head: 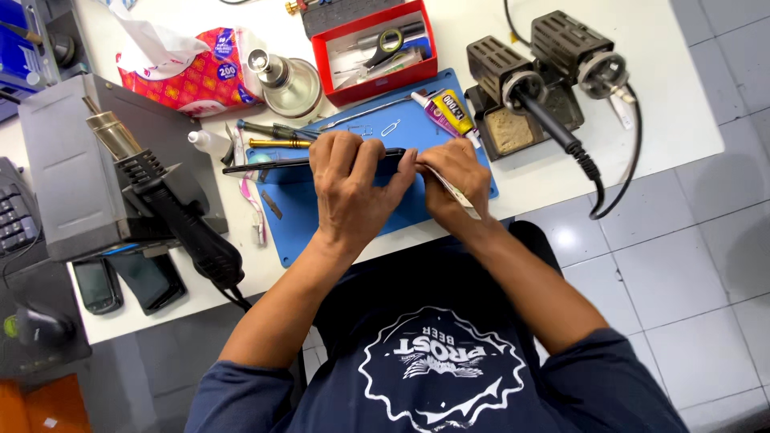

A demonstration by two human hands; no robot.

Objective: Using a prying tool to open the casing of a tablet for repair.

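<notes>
The left hand (346,186) grips the phone (277,164) edge-on above the blue mat (401,210). The right hand (455,175) pinches a thin card (459,195) at the phone's end. Excess prying force could crack the panel; a slip could drop it.

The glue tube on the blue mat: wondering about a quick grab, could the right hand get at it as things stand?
Probably yes, once freed: the glue tube lies uncovered on the blue mat just beyond the right hand, but that hand holds a thin card at the phone edge.
</notes>
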